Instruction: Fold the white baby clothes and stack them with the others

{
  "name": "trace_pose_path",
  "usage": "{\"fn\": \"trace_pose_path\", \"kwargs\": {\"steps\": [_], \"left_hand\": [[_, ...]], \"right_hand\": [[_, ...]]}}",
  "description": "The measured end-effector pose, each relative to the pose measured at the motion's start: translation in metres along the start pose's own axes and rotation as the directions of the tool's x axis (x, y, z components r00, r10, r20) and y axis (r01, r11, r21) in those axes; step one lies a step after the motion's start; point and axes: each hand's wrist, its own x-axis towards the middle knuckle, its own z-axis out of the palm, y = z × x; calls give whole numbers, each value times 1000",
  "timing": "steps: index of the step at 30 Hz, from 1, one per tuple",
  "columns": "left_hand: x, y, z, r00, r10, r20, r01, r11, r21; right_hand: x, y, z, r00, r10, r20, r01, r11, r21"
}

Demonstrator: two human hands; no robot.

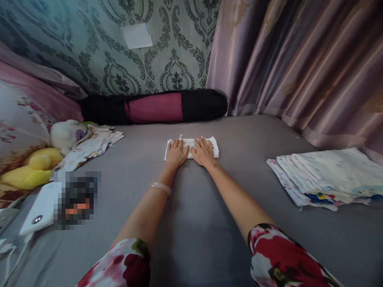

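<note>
A small white folded cloth (214, 146) with a faint print lies on the grey bed sheet (197, 223), far in front of me. My left hand (176, 153) rests flat on its left half, fingers stretched out. My right hand (204, 152) presses flat on its right half, fingers spread. The two hands lie side by side, almost touching. A pale bangle sits on my left wrist. Neither hand grips anything.
A stack of folded printed cloths (329, 175) lies at the right. A black and pink roll bag (155, 107) lies along the wall. At the left are plush toys (44, 155), a loose garment (89, 145), a white power bank (40, 209) and pillows. Curtains hang at the right.
</note>
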Motion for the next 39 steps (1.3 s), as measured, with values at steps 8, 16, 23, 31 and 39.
{"fn": "trace_pose_path", "kwargs": {"steps": [8, 16, 23, 31, 39], "left_hand": [[-1, 1, 3, 993, -107, 52, 105, 994, 40], [2, -2, -2, 989, -105, 107, 101, 994, 41], [1, -8, -9, 993, -113, 15, 112, 992, 64], [2, -21, -3, 969, -177, 174, 166, 983, 72], [2, -17, -7, 964, -183, 193, 171, 982, 78]], "right_hand": [[-4, 0, 4, 997, 78, -14, -78, 997, -15], [4, 5, -6, 986, 94, 135, -99, 995, 31], [2, 24, -18, 987, 162, -2, -162, 986, -27], [0, 38, -6, 983, 182, 34, -180, 981, -66], [3, 38, -11, 977, 195, 86, -192, 981, -40]]}}
